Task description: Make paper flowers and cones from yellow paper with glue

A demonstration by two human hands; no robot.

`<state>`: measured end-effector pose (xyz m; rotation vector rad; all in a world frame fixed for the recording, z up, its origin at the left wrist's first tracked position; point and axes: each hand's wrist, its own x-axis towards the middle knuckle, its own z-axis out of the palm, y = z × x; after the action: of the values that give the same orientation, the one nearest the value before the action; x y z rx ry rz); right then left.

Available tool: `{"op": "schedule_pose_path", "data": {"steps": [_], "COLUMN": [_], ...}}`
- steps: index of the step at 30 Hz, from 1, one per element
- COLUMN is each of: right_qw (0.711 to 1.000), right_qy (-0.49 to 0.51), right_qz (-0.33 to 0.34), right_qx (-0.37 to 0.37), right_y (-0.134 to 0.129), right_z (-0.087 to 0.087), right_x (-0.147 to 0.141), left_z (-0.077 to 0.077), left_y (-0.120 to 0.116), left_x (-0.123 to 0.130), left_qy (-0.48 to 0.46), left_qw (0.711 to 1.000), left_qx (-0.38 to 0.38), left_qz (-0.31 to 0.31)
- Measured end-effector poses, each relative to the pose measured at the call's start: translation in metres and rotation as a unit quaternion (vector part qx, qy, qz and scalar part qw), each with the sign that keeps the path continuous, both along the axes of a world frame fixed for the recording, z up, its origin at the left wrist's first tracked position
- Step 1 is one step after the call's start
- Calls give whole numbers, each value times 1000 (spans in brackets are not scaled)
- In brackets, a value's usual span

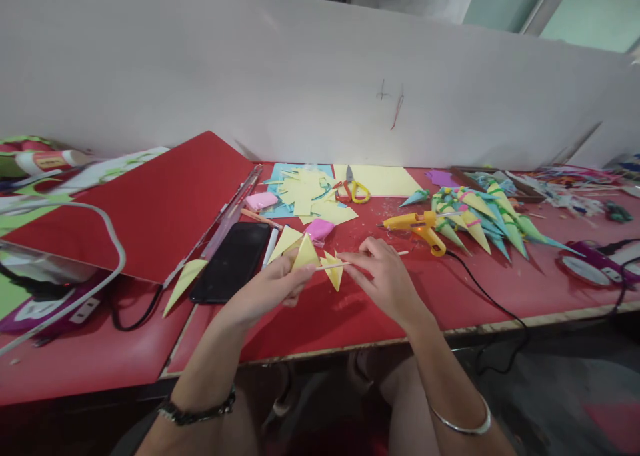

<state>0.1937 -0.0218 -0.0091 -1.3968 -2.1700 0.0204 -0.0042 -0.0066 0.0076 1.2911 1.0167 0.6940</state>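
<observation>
A yellow folded paper piece [306,252] is pinched in my left hand [275,279], whose fingers are closed, with a thin stick [331,266] at its fingertips. The stick runs across to my right hand [383,273], whose thumb and fingers close on it. Between my hands, a small pointed yellow paper piece [333,277] is at the stick, close to the right fingertips. Another yellow paper piece lies behind my left hand. Just beyond the hands rests a pink wrapped block [319,229].
A yellow glue gun [413,223] lies right, its cord crossing the table edge. Paper cones [475,219] are piled beyond it. Scissors [353,188] and yellow scraps [300,189] lie behind. A black phone [231,263] and large red board [150,203] are left.
</observation>
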Motion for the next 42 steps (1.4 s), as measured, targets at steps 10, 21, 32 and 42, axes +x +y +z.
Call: {"op": "schedule_pose_path", "data": {"steps": [10,21,32,42], "right_qw": [999,991,997,994], "right_qy": [-1,92,53,57], "right_qz": [36,27,13,36], "right_qx": [-26,-88,-60,-83], "right_y": [-5,-9,-6,-3], "right_z": [-4,-5,-4,-6], "right_x": [-16,-22,-20,-16], "left_z": [-1,-10,-6,-6], "left_y": [-1,-2,2,-1], "left_x": [7,15,4,8], "left_qy": [154,265,297,315], "left_qw": [975,929,913,901], "left_qx": [147,258,271,282], "left_qz": [-56,-31,-64,-98]}}
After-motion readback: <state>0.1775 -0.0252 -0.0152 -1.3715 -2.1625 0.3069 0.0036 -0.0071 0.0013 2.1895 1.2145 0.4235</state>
